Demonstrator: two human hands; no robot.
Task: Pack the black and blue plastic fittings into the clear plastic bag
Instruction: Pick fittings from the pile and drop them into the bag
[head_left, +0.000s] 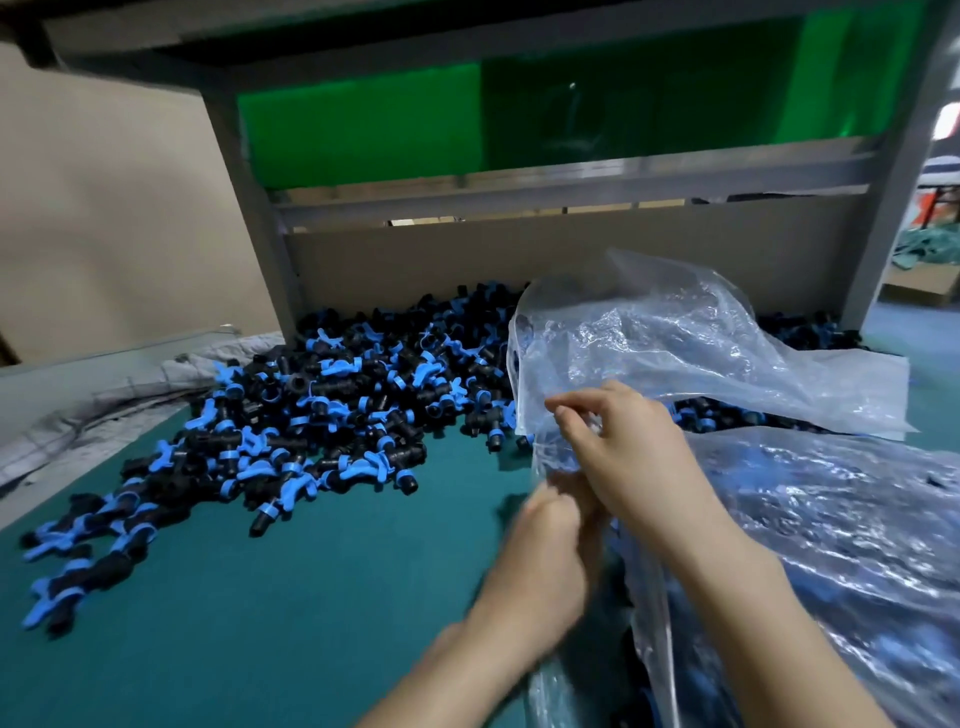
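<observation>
Head view: left hand (545, 535) and right hand (628, 457) had fingers (576, 402) pinching the bag (675, 338) mouth — limp, slippery film, likely best gripped at its rim. Fittings (311, 415) — light, rigid — lay heaped left of the bag.

A teal tabletop (260, 623) stretches from near to far. Crumpled grey cloth (104, 400) lies along its left edge, with a beige board (104, 208) behind. At the far side, a grey metal frame (249, 208) holds a green panel (363, 124) above a brown cardboard sheet (519, 254).

One head-worn wide-angle view: faces forward and down over table (249, 639), close; left hand (545, 540), right hand (631, 457) low in frame.
</observation>
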